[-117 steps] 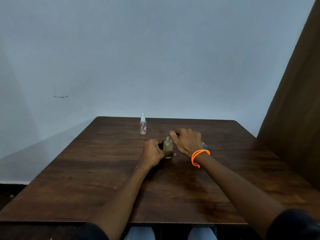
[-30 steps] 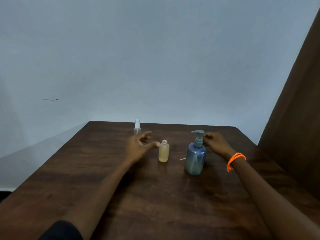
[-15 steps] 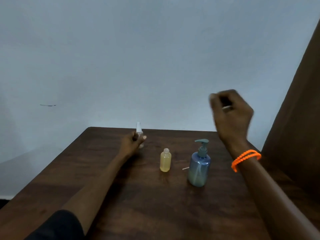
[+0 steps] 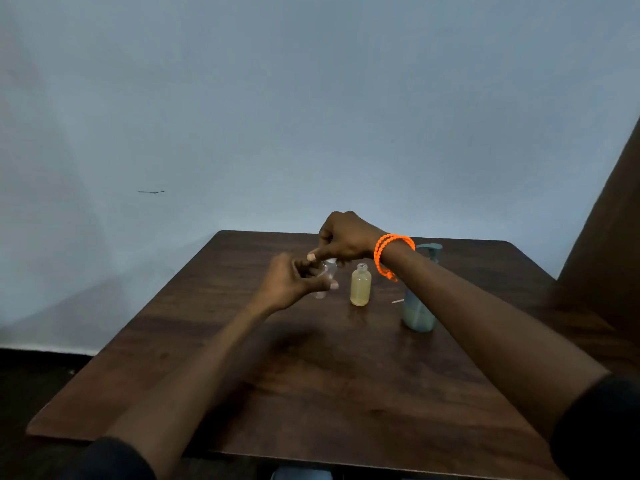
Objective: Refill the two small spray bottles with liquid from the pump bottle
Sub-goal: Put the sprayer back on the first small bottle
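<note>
Head view: I judge I'm on the second spray bottle, getting its top off before filling. My left hand curls round the clear bottle, holding it just above the table, left of the yellow bottle. My right hand comes over from above, fingers bunched at the clear bottle's white cap; it looks like a pinch on the cap, though blur keeps me from being sure of the contact.

The yellow bottle stands upright and uncapped, filled nearly to the shoulder with pale liquid, so I take that one as done. The pump stands to its right, partly behind my forearm.

Next I'd need to twist the cap free while the left hand holds the body steady, then bring the neck under the pump spout.

The clear bottle is thin, see-through plastic, small and round. The pump is translucent blue-grey with a teal head. The table is dark wood grain with a dull sheen.
</note>
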`<state>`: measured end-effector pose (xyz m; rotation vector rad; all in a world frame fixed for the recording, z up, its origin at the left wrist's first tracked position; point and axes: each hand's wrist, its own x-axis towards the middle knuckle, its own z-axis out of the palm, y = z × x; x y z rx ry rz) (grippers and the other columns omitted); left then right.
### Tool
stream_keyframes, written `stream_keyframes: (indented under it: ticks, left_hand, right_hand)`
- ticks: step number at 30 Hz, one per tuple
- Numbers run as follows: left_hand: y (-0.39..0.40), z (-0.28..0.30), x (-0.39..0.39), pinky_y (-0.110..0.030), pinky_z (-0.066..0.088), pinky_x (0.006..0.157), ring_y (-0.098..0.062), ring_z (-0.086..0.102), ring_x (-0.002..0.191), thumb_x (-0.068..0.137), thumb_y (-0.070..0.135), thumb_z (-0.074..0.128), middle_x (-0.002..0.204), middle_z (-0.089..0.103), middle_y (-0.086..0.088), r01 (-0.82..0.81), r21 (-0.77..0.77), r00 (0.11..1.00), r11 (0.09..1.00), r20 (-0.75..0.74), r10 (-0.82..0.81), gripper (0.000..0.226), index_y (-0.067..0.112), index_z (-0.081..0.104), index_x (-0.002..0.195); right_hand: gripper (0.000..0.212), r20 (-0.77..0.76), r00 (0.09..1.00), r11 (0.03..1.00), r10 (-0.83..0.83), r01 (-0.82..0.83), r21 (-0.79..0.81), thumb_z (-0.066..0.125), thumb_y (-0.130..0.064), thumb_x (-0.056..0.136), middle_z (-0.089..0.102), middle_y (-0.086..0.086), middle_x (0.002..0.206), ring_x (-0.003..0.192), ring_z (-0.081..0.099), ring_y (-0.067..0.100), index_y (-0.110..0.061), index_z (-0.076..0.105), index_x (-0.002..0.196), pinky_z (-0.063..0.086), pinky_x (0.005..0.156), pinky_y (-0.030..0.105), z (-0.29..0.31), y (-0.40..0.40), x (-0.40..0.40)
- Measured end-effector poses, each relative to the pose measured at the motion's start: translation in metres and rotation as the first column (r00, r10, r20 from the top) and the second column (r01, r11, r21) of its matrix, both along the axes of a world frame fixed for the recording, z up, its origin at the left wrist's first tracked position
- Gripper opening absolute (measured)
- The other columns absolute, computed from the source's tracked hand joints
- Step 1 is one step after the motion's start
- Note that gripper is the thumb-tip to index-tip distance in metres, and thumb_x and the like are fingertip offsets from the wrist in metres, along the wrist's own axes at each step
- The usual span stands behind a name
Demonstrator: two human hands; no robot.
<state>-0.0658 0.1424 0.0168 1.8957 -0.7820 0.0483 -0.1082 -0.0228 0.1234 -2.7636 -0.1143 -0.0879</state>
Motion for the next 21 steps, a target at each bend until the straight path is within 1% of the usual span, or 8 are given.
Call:
stream_keyframes:
  ticks: [4, 6, 8, 10, 14, 16, 18, 21]
  left_hand:
    - [-0.011, -0.008, -0.003, -0.019, 0.04, 0.049, 0.005, 0.061, 0.057, 0.069, 0.031, 0.101, 0.061, 0.069, 0.006, -0.171, 0.04, 0.972, 0.984, 0.168, 0.162, 0.035, 0.018, 0.069, 0.071]
    - [-0.019, -0.016, -0.006, -0.027, 0.04, 0.049, 0.001, 0.055, 0.055, 0.067, 0.032, 0.102, 0.06, 0.07, 0.0, -0.205, -0.035, 0.966, 0.978, 0.151, 0.208, 0.036, 0.021, 0.068, 0.066]
    - [-0.021, -0.02, -0.01, -0.017, 0.04, 0.05, 0.005, 0.057, 0.055, 0.068, 0.028, 0.102, 0.06, 0.071, 0.005, -0.177, -0.085, 0.981, 0.981, 0.068, 0.183, 0.034, 0.026, 0.068, 0.063]
    - [-0.017, -0.021, -0.007, -0.016, 0.051, 0.061, 0.005, 0.066, 0.064, 0.072, 0.026, 0.1, 0.067, 0.077, 0.002, -0.1, -0.088, 0.994, 0.991, -0.048, 0.096, 0.024, 0.02, 0.078, 0.069]
    - [0.002, -0.018, -0.001, -0.051, 0.065, 0.094, -0.032, 0.08, 0.101, 0.084, 0.011, 0.09, 0.103, 0.081, -0.022, 0.154, -0.156, 0.941, 0.976, -0.279, -0.193, 0.021, 0.005, 0.083, 0.103]
    - [0.004, -0.016, 0.0, -0.048, 0.066, 0.092, -0.031, 0.08, 0.102, 0.085, 0.012, 0.09, 0.102, 0.083, -0.015, 0.156, -0.132, 0.954, 0.979, -0.239, -0.184, 0.02, 0.007, 0.083, 0.104]
    - [0.001, -0.015, -0.005, -0.033, 0.066, 0.081, -0.018, 0.081, 0.088, 0.081, 0.015, 0.094, 0.089, 0.083, -0.005, 0.104, -0.08, 0.981, 0.991, -0.159, -0.115, 0.015, 0.012, 0.084, 0.091]
    - [-0.005, -0.019, -0.008, -0.021, 0.059, 0.07, -0.004, 0.075, 0.076, 0.074, 0.02, 0.099, 0.079, 0.081, -0.001, 0.027, -0.032, 0.999, 0.999, -0.041, -0.028, 0.02, 0.011, 0.081, 0.077]
  right_hand:
    - [0.04, -0.034, 0.997, 0.997, -0.072, 0.071, -0.017, 0.087, -0.038, 0.083, 0.078, 0.011, 0.076, 0.053, 0.069, 0.018, -0.003, 0.07, 0.088, 0.063, 0.074, 0.035, -0.001, -0.002, 0.002]
    - [0.043, -0.085, 0.99, 0.99, -0.115, 0.107, -0.092, 0.085, -0.045, 0.083, 0.075, 0.007, 0.064, 0.052, 0.067, 0.017, -0.01, 0.061, 0.077, 0.06, 0.069, 0.031, 0.002, -0.001, 0.002]
    - [0.043, -0.092, 0.991, 0.988, -0.095, 0.082, -0.132, 0.083, -0.046, 0.084, 0.073, 0.004, 0.062, 0.055, 0.067, 0.016, -0.012, 0.06, 0.074, 0.055, 0.066, 0.028, 0.004, 0.002, 0.002]
    - [0.038, -0.056, 0.998, 0.994, -0.041, 0.035, -0.102, 0.085, -0.038, 0.084, 0.075, 0.008, 0.07, 0.051, 0.065, 0.011, -0.004, 0.069, 0.083, 0.054, 0.065, 0.027, 0.003, 0.002, 0.0]
    - [0.021, -0.077, 0.989, 0.991, 0.123, -0.127, -0.043, 0.088, -0.027, 0.083, 0.072, -0.012, 0.064, 0.056, 0.064, 0.001, -0.016, 0.078, 0.098, 0.049, 0.065, 0.019, 0.006, -0.004, -0.009]
    - [0.028, -0.126, 0.978, 0.982, 0.167, -0.154, 0.108, 0.089, -0.019, 0.081, 0.074, -0.017, 0.073, 0.07, 0.067, 0.011, -0.021, 0.077, 0.107, 0.054, 0.074, 0.028, 0.006, -0.01, -0.011]
    - [0.037, -0.147, 0.982, 0.973, 0.114, -0.081, 0.215, 0.091, -0.026, 0.08, 0.078, -0.001, 0.087, 0.072, 0.072, 0.021, -0.019, 0.073, 0.111, 0.058, 0.073, 0.037, 0.004, -0.013, -0.01]
    - [0.039, -0.15, 0.988, 0.998, -0.047, 0.052, 0.036, 0.087, -0.045, 0.082, 0.076, 0.005, 0.069, 0.051, 0.072, 0.015, -0.009, 0.073, 0.092, 0.06, 0.06, 0.028, 0.0, -0.01, -0.011]
